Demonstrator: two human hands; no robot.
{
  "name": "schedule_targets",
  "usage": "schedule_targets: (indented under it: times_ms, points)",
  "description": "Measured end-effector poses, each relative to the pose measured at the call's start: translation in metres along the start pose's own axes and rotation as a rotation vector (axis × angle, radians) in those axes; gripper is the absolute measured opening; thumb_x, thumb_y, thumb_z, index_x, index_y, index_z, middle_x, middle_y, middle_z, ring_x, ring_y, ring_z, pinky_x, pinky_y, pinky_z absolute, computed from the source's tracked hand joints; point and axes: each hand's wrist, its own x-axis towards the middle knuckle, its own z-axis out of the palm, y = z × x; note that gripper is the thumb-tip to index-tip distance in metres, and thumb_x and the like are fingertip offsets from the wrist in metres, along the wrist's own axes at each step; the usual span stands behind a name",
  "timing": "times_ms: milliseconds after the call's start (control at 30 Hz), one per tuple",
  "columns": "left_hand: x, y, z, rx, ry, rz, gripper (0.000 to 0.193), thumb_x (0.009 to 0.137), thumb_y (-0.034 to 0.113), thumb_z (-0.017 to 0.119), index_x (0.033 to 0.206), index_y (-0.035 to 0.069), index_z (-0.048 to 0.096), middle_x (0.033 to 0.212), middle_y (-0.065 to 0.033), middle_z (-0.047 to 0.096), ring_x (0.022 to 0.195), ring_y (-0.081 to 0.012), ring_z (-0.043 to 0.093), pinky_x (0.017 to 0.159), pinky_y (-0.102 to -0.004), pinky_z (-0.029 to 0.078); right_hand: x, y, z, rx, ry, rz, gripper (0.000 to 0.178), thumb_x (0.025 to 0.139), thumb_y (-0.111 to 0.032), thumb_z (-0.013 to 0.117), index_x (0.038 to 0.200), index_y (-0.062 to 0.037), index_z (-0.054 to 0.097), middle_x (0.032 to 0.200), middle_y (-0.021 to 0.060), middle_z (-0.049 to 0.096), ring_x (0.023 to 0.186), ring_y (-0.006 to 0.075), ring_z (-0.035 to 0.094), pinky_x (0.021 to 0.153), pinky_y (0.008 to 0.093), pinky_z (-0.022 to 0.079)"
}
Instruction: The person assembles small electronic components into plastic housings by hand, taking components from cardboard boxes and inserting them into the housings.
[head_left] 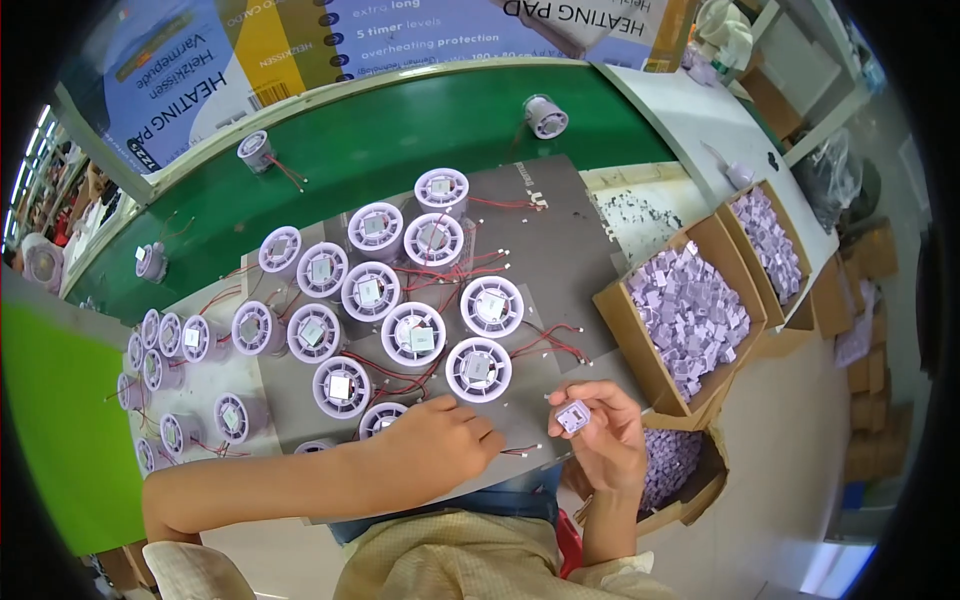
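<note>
Between the fingertips of my right hand (612, 440) is a small lilac plastic piece (573, 416) with a square opening, held up off the table's near edge. My left hand (450, 445) reaches across the near side of the table, fingers curled down. Whatever those fingers close on is hidden beneath the hand. Red wires with white connectors (522, 451) come out just right of it. A round lilac housing (383, 420) with a spoked rim is partly covered by that hand. Just beyond it stands another housing (479, 370), a pale square plate in its centre.
Several more lilac housings (414, 335) with red wires stand across the grey board (560, 230). Behind runs a green conveyor belt (400, 110) carrying a few housings. At the right, cardboard boxes (620, 310) hold many small lilac pieces. Printed cartons (380, 40) line the back.
</note>
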Motion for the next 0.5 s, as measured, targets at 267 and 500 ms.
schedule_targets:
  times_ms: [267,500]
  points:
    - [0.001,-0.007,-0.017,-0.787,0.124,-0.245,0.017,0.097,0.023,0.057,0.100,0.010,0.068,0.082,-0.0109,0.066,0.076,-0.0321,0.064,0.069,-0.0431,0.051,0.001,0.003,0.004,-0.097,-0.005,-0.009,0.032,0.089,0.002,0.061,0.120,0.0112,0.057,0.116,0.0243,0.063,0.105,0.0249,0.064,0.091,0.0348,0.051]
    - [0.004,0.005,-0.018,-0.516,0.229,-0.235,0.021,0.094,0.025,0.061,0.101,0.005,0.065,0.088,-0.0114,0.068,0.077,-0.0312,0.067,0.066,-0.0415,0.053,-0.005,-0.010,0.019,-0.473,0.203,-0.059,0.036,0.084,-0.013,0.072,0.111,0.0077,0.061,0.107,0.0194,0.064,0.098,0.0235,0.064,0.086,0.0328,0.050]
